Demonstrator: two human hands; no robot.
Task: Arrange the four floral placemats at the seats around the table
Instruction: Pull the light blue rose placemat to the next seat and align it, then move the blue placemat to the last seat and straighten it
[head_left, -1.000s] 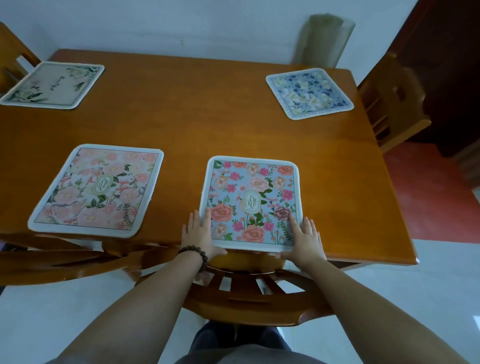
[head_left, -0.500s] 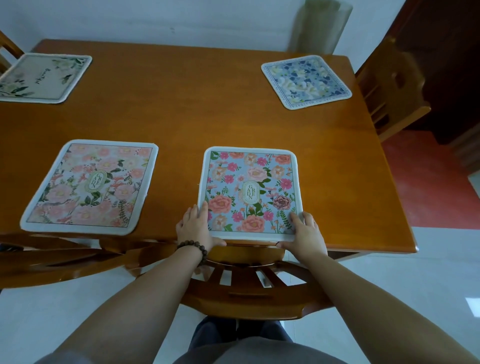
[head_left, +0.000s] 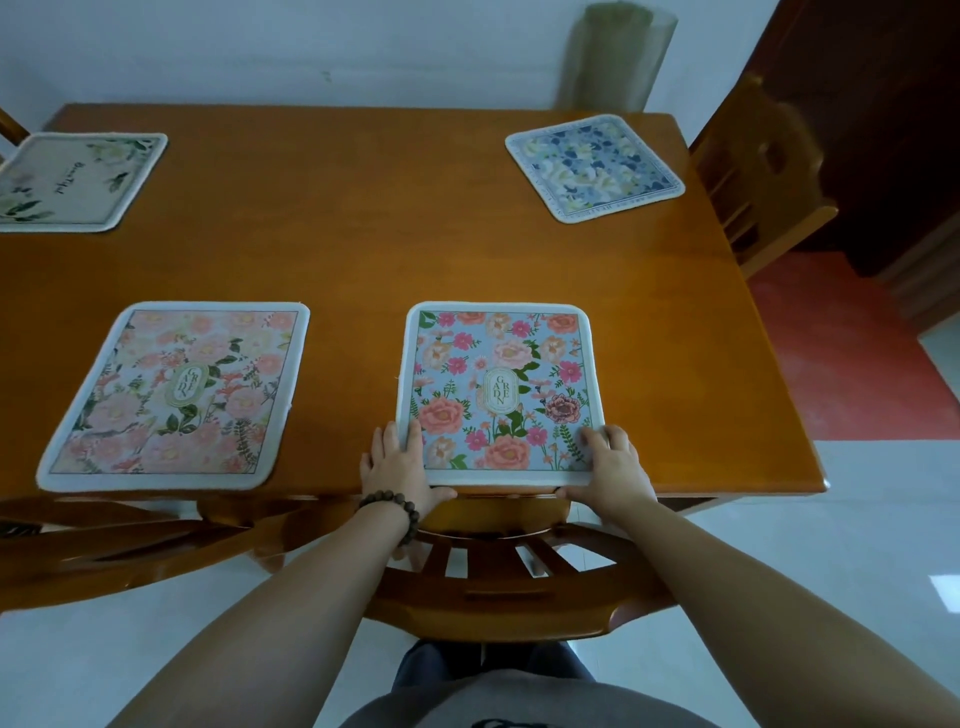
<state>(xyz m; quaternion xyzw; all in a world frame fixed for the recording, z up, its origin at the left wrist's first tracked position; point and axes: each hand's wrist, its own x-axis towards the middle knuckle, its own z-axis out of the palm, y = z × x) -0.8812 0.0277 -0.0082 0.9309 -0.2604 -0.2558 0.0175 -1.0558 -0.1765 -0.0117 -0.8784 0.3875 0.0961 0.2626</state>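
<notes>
Four floral placemats lie on the wooden table (head_left: 415, 249). The blue one with pink flowers (head_left: 498, 389) sits at the near edge, straight in front of me. My left hand (head_left: 400, 467) pinches its near left corner, fingers on top and thumb at the front edge. My right hand (head_left: 613, 465) pinches the near right corner the same way. A pink floral mat (head_left: 176, 395) lies to its left. A white mat with green leaves (head_left: 67, 182) is at the far left, and a blue-and-white one (head_left: 595, 166) lies turned at the far right.
A wooden chair (head_left: 498, 587) is pushed in right below my hands, another chair (head_left: 104, 535) stands to its left, and a third (head_left: 753, 171) at the table's right end. A greenish rolled sheet (head_left: 618, 52) leans on the wall behind the table.
Both hands slid back from the blue mat's sides to its near corners, thumbs now at its front edge. The mat sits a little closer to the table's near edge.
</notes>
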